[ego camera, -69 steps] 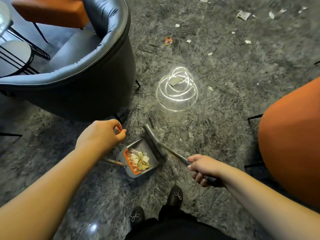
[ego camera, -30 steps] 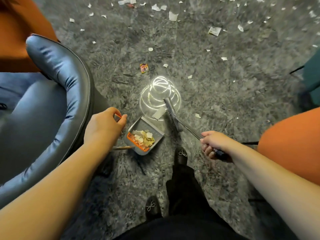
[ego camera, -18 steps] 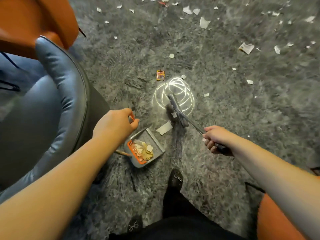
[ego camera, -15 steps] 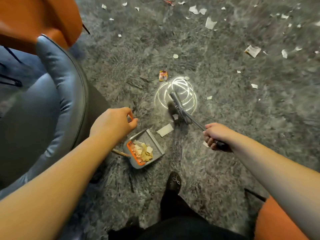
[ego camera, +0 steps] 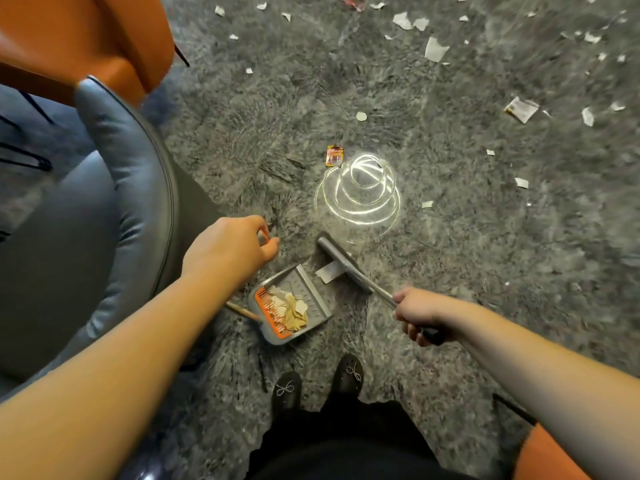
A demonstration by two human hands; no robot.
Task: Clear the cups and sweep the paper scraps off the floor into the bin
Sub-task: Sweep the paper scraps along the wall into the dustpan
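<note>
1. Left hand point(ego camera: 230, 249): fingers curled round the orange top end of a long handle; the grip is closed on it.
2. Dustpan point(ego camera: 294, 306): grey with an orange comb edge, set on the floor just below and to the right of the left hand, its mouth facing the broom. A heap of pale paper scraps point(ego camera: 292, 310) lies inside it.
3. Right hand point(ego camera: 419, 315): fingers wrapped round the black grip of the broom point(ego camera: 341, 263), clamped on it. The metal shaft runs up and left from this hand to the grey head, which rests on the floor between the two hands.
4. White paper piece point(ego camera: 329, 271): lies flat on the floor against the left side of the broom head, just beside the dustpan's mouth, not yet inside.
5. Floor point(ego camera: 467, 271): grey, glossy. Many small white scraps remain scattered well beyond both hands, towards the top and right of the view. A small red-and-yellow wrapper point(ego camera: 335, 156) lies ahead of the left hand, next to a bright ring-shaped light reflection.
6. Dark leather armchair point(ego camera: 114, 202): stands just left of the left arm; an orange seat point(ego camera: 86, 39) lies beyond it.
7. Two dark shoes point(ego camera: 318, 382): below the dustpan, between the arms.
</note>
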